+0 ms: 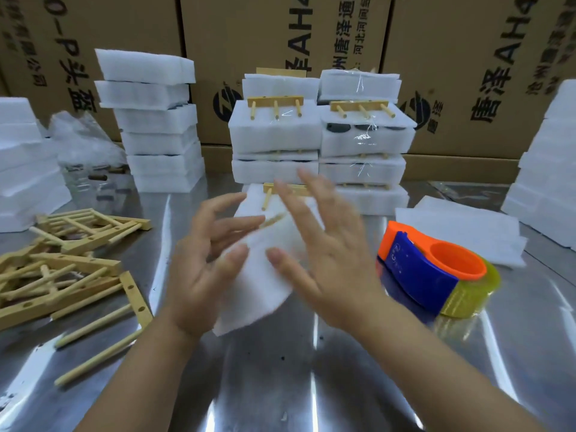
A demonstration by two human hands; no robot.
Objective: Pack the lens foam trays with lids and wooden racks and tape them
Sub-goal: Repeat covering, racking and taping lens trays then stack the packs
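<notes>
At frame centre, a white rectangular foam tray pack (258,294) lying skewed on the reflective steel tabletop (280,385), with a pale wooden peg rack (266,199) across its far end. Over it, left hand (199,275) and right hand (327,269), both with fingers spread and straight, clamped on nothing, blurred; whether touching the foam or just above it, cannot tell. Just right of the right hand, an orange-and-blue plastic tape dispenser with a yellowish roll (417,269), near the pack's right edge. At lower left, a loose heap of wooden racks and dowels (62,269), reaching close to the left wrist. Directly behind the pack, two side-by-side stacks of taped foam packs (318,135), hard against or just short of its far edge. At upper left, a leaning tower of untaped white foam trays (156,120); at mid right, flat white foam lid sheets (461,232). Bare steel along the lower frame, under the forearms. Across the back, brown printed cardboard cartons (452,57) walling off the table.
</notes>
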